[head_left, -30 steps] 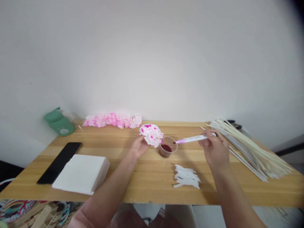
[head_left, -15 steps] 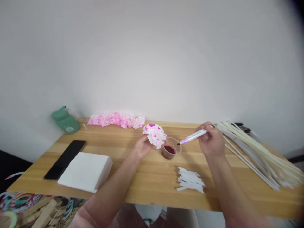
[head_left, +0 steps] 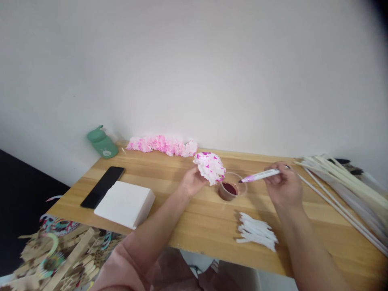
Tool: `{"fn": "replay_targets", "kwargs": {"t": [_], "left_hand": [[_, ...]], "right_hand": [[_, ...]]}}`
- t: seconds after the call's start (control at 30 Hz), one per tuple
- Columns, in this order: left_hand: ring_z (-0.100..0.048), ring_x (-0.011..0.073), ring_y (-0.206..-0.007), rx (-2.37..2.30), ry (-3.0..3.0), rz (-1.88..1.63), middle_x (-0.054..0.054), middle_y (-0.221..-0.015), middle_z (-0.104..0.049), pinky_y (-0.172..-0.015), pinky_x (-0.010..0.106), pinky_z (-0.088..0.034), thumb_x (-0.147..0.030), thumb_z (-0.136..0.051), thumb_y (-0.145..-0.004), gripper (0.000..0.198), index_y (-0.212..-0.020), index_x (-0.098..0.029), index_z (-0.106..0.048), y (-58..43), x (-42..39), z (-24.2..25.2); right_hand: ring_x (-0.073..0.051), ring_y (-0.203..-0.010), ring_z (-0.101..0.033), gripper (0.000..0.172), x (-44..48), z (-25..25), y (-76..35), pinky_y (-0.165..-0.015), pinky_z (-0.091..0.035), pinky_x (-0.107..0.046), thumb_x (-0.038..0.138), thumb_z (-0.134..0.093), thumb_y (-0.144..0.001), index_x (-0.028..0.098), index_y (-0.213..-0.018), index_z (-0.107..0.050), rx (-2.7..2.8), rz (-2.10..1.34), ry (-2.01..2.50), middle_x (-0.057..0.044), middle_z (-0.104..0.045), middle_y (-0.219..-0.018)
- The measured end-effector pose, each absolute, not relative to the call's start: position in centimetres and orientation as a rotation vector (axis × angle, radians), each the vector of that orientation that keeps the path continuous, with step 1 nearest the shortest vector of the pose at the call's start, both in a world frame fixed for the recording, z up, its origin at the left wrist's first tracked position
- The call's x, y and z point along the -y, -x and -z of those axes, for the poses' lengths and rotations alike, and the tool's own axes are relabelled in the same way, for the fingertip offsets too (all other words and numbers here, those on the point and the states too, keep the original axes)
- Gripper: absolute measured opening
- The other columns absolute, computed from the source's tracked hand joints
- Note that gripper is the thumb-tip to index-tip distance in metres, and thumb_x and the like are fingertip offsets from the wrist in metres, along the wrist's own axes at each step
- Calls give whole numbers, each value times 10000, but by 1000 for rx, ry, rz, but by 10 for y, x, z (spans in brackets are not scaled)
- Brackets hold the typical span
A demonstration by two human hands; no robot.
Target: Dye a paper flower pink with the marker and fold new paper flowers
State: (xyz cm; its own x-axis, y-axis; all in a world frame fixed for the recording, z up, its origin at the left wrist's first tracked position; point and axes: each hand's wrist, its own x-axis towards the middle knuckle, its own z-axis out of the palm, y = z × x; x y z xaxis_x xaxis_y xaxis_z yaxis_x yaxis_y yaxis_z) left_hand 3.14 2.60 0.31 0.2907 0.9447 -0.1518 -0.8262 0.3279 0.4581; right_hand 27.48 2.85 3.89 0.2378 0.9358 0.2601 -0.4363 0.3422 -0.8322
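Observation:
My left hand [head_left: 194, 181] is closed around the underside of a white paper flower [head_left: 209, 167] with magenta blotches, held above the table. Between the fingers of my right hand [head_left: 285, 184] is a white and purple marker [head_left: 257, 176], its dark tip pointing left. That tip is over the right rim of a clear plastic cup [head_left: 229, 190] with dark red liquid at its bottom. The flower's lower right edge is close to the cup's left rim; whether they touch I cannot tell. Nearer me lies a small pile of white strips [head_left: 257, 231].
A row of pink and white paper flowers [head_left: 162, 145] lies along the wall. On the left are a green bottle [head_left: 103, 142], a black phone [head_left: 103, 186] and a white block [head_left: 124, 203]. Long cream sticks [head_left: 353, 178] lie at the right. Cardboard scraps [head_left: 72, 258] fill the floor at lower left.
The whole scene has shifted right and slightly tilted as the camera turned. Both hands keep their holds, and the marker tip stays close to the cup's rim.

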Motion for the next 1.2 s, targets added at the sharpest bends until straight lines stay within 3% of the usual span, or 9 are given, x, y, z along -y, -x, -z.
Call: {"fn": "replay_targets", "kwargs": {"t": [0.1,0.47,0.67,0.8,1.03,1.2], "left_hand": [[-569,280,-1205,-461,-285,-1207,137,-1162,-682,-1090,463,-376,-186,-530,-820,324,-1117,-120,-641,-31,-27,-3],[-606,296,-1146,-503,-326,-1196,134,-1122,-697,-1042,487,-417,-173,-513,-813,393,-1189,-123,-613,-31,-25,-5],[-619,290,-1110,-508,-323,-1212,118,-1030,-717,-1026,476,-427,-163,-535,-805,307,-1084,-131,-661,-30,-23,-8],[-618,297,-1100,-494,-330,-1186,132,-1018,-716,-1016,479,-430,-196,-547,-816,261,-1030,-113,-671,-30,-21,-11],[-653,216,-980,-549,-303,-1251,77,-943,-722,-984,371,-448,-105,-565,-780,130,-842,-148,-670,-32,-22,-10],[-654,185,-911,-548,-319,-1248,44,-867,-711,-933,332,-458,-65,-571,-760,140,-812,-161,-658,-30,-24,-6]], "right_hand": [[-68,-414,-280,218,-27,-40,-273,-407,-231,-231,308,-707,-661,193,-575,-543,866,-1035,714,71,-310,-409],[-62,-410,-301,150,-25,-43,-271,-409,-260,-203,268,-703,-656,192,-606,-584,858,-968,796,69,-353,-402],[-64,-430,-318,187,-23,-44,-272,-431,-286,-205,307,-707,-693,186,-624,-582,841,-1052,704,69,-347,-417],[-74,-458,-377,193,-18,-45,-266,-486,-355,-225,372,-741,-705,207,-724,-642,906,-1089,689,64,-425,-454],[-92,-490,-445,184,-9,-45,-260,-531,-403,-254,405,-746,-731,251,-788,-663,999,-1070,684,59,-482,-488],[-94,-492,-446,177,-8,-47,-260,-537,-407,-260,413,-740,-738,262,-797,-670,1019,-1048,680,56,-496,-493]]}}
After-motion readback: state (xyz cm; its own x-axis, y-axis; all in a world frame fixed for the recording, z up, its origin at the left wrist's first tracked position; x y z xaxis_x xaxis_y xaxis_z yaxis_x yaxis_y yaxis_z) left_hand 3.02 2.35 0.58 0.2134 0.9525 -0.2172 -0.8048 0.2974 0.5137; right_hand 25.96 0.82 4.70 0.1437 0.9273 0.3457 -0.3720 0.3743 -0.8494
